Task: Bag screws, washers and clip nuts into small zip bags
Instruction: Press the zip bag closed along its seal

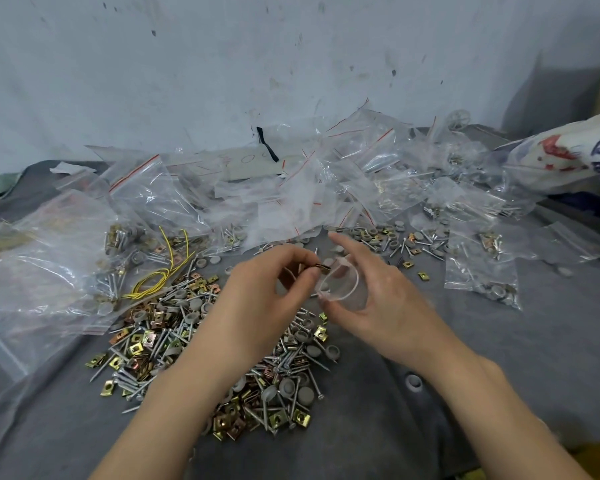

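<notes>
- A grey cloth [499, 358] covers the work surface, running up to a stained pale wall [222, 64] at the far edge.
- A drift of clear zip bags [291, 188] with red seal lines lies heaped along the far edge, from the left edge across to the right; some hold hardware, many are flat and empty.
- A printed white sack [568, 154] sits at the far right corner.
- A loose pile of screws, grey washers and brass-coloured clip nuts [194, 341] spreads over the middle of the cloth toward the near edge, partly under the left forearm.
- A second, thinner scatter of the same parts [409, 242] lies further back, right of centre.
- The right hand [385, 299] holds a small zip bag [343, 284] above the pile, thumb and fingers pinched on its rim so the mouth gapes, the forefinger stretched out away from it.
- The left hand [267, 292] is at the bag's mouth, thumb and fingertips clamped together on a clip nut [323, 268] and what looks like a screw.
- A loop of yellow wire [163, 271] lies left of the hands, against the bags.
</notes>
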The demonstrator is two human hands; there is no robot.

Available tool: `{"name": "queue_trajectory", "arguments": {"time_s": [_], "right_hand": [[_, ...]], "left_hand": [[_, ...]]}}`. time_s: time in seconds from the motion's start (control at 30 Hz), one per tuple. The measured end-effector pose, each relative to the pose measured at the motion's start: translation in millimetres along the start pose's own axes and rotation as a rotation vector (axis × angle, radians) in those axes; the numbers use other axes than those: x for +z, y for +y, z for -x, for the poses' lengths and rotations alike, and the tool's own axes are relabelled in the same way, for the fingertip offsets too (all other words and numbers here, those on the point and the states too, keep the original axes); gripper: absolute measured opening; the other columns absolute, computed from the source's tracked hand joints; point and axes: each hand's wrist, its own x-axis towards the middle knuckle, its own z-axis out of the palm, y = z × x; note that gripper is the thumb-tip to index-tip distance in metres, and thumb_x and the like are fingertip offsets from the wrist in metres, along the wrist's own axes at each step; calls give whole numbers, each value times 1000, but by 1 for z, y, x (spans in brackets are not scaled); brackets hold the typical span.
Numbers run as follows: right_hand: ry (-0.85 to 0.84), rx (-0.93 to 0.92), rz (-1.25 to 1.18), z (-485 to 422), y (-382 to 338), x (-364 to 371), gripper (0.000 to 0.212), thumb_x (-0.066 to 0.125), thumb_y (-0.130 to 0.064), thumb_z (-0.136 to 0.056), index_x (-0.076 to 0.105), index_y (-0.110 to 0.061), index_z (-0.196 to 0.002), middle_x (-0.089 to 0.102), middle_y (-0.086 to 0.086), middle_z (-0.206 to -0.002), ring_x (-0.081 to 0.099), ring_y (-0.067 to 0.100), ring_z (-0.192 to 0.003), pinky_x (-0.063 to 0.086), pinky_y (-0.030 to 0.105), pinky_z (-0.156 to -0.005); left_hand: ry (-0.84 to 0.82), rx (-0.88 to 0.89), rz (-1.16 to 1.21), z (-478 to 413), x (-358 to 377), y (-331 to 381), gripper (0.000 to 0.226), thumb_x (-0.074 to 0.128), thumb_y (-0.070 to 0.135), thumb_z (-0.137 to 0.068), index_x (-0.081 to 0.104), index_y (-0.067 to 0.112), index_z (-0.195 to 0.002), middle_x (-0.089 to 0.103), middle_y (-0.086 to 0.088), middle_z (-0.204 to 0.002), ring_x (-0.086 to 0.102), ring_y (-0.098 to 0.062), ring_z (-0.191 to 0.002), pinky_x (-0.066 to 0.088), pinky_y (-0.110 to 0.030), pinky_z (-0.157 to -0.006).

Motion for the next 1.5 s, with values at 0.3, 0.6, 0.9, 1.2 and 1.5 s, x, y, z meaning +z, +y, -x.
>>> {"name": "queue_trajectory", "arguments": {"time_s": [0.3,0.6,0.9,1.2,1.5], "right_hand": [[-10,-18,27,1,-3,-1,78,55,-63,-83,26,-43,-152,49,-17,-144,43,-2,-127,40,36,-108],[-1,-12,24,1,-4,-2,77,54,-64,-83,27,-42,-153,49,-17,-148,46,1,-133,41,44,-111],[29,-14,29,2,-2,-2,74,67,-48,-88,30,-41,-152,49,-18,-147,41,-4,-132,41,41,-110],[33,-3,11,1,-2,-4,74,60,-59,-86,30,-42,-152,54,-18,-143,48,1,-130,41,43,-110],[53,-8,-10,2,0,-9,72,62,-55,-86,33,-41,-150,51,-27,-134,45,-10,-122,38,31,-108]], "left_hand": [[6,-67,136,-6,2,-2,26,58,19,-98,67,30,-120,66,24,-88,60,10,-82,40,-4,-72],[62,-148,263,-7,4,1,14,66,21,-93,63,35,-93,72,17,-90,66,-6,-83,51,-27,-73],[-27,-132,168,-7,12,6,11,67,20,-92,68,30,-93,67,24,-85,63,1,-80,44,-10,-67],[34,-130,317,-17,3,13,18,61,19,-96,63,36,-99,73,11,-88,66,-6,-85,52,-20,-76],[-229,-128,-260,-8,26,-12,16,50,30,-100,62,31,-111,67,13,-98,62,-6,-92,50,-27,-83]]}}
